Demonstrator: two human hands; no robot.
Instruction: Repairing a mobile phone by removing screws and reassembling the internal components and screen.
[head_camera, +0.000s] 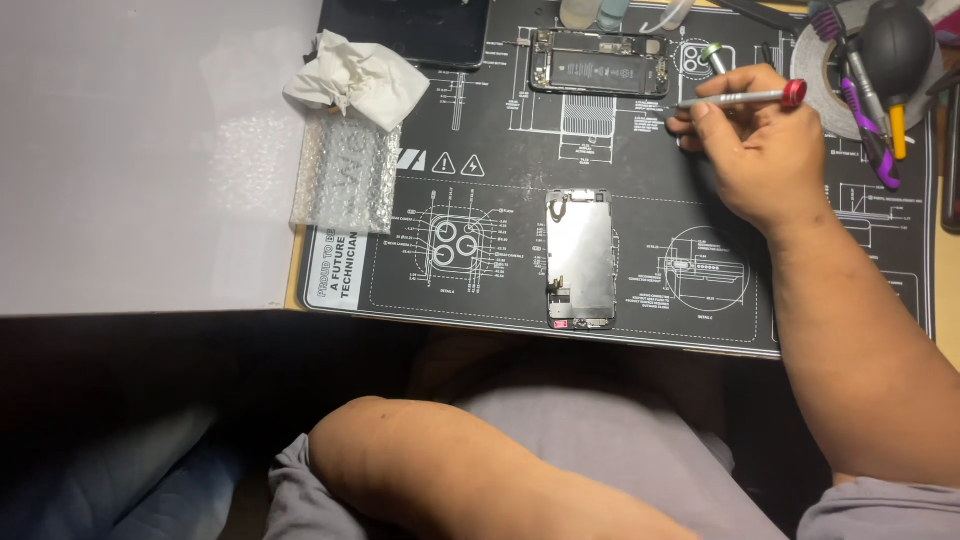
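One hand is at work. Nearest the camera, the person's left forearm lies folded across the lap; its hand is out of view, so whether it is spread or closed cannot be told. Just beyond, on the black repair mat (400, 290) covering the bench, a detached screen panel (580, 258) lies with its metal back up, well short of the opened phone (598, 62). Taking that phone as the landmark: the right hand (765, 150) sits to its right and a little nearer, fingers pinched around a slim screwdriver (745, 98) with a red cap, the shaft lying almost level and the tip aimed at the phone's right edge. For tidy work the tip wants to stand squarer to the screw head, the heel of the hand resting on the mat for steadiness. Left of the phone lie a crumpled tissue (355, 75) and bubble wrap (345, 175); farther right, a tape roll (825, 75) and dust blower (897, 42).
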